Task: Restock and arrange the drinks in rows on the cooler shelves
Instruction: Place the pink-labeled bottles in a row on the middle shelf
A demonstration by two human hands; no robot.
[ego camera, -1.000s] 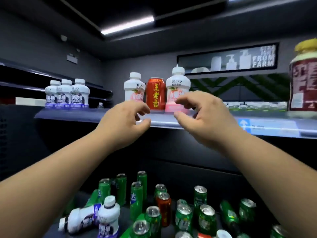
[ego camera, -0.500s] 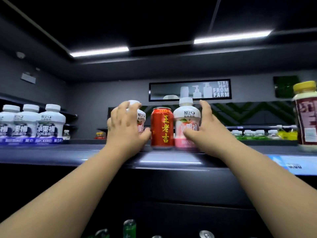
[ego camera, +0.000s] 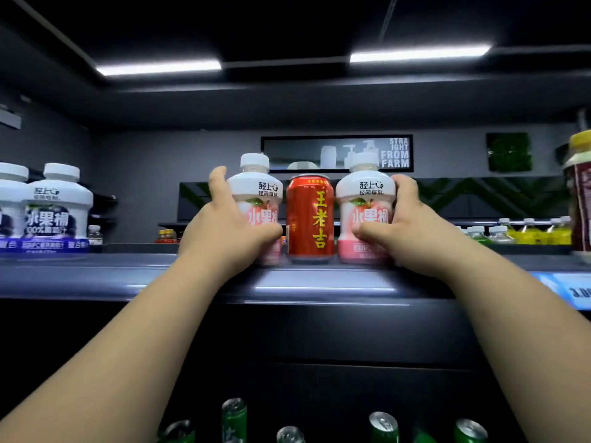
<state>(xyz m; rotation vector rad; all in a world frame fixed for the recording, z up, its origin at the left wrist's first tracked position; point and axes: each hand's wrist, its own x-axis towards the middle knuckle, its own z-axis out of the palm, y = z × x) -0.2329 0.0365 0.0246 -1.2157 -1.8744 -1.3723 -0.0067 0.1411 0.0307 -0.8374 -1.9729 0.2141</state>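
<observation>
My left hand (ego camera: 224, 235) grips the pink-and-white plastic bottle (ego camera: 259, 190) left of the red metal can (ego camera: 309, 215); right hand (ego camera: 404, 231) grips the matching bottle (ego camera: 364, 193) opposite.

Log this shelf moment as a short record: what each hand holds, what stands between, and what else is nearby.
left hand: grips the left pink bottle, which stands upright on the shelf
right hand: grips the right pink bottle, also upright on the shelf
between the bottles: red can, upright
left end of shelf: purple-label bottles, side by side
below the shelf: green cans, only their tops in view
</observation>
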